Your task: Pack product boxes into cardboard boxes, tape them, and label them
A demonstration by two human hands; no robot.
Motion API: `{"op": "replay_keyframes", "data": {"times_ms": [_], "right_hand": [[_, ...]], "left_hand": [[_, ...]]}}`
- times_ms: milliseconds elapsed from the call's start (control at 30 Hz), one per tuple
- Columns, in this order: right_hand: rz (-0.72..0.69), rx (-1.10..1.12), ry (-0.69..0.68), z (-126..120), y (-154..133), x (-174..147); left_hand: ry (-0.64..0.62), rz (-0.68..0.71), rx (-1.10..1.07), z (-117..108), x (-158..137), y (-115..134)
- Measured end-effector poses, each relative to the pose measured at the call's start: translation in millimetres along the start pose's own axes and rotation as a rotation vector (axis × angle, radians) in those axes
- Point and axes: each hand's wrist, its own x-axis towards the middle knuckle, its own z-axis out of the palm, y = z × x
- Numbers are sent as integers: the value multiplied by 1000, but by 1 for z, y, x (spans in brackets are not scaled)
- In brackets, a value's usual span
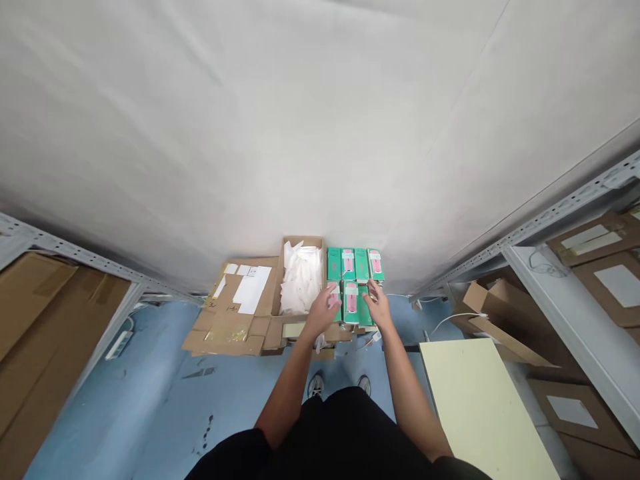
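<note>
your left hand (323, 308) is at the left end of the front row of green, oblong cartons with pink panels (351, 301), and your right hand (379, 307) is at its right end. the fingers on both are parted and curved; whether they grasp a carton or only rest there, you cannot tell from this view. a second row of green and pink cartons (348, 263) stands just behind. to handle the front ones well, press evenly from both ends, keep the faces flush, and don't let the middle cartons slip.

mind the edges: the open brown cardboard box of white, crumpled-looking packets (303, 241) sits just beside your left hand, its wide brown flap with white labels (253, 290) spread further left. the pale, smooth wall (320, 133) closes off the far side. your freer room is toward yourself, over the blue floor (150, 393); at right, mind the flat, cream-coloured board (480, 407).
</note>
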Motion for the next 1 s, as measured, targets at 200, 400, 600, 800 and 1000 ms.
{"op": "replay_keyframes", "data": {"times_ms": [200, 400, 600, 800, 1000], "right_hand": [[162, -36, -57, -8, 80, 27], [333, -24, -133, 2, 159, 35], [375, 74, -149, 10, 192, 31], [307, 138, -195, 25, 191, 29], [316, 156, -115, 24, 173, 14]], "left_hand": [[-114, -173, 8, 90, 30, -56], [-20, -299, 28, 142, 47, -111], [-48, -320, 46, 162, 43, -136], [-95, -410, 15, 160, 43, -138], [-189, -435, 26, 149, 29, -130]]}}
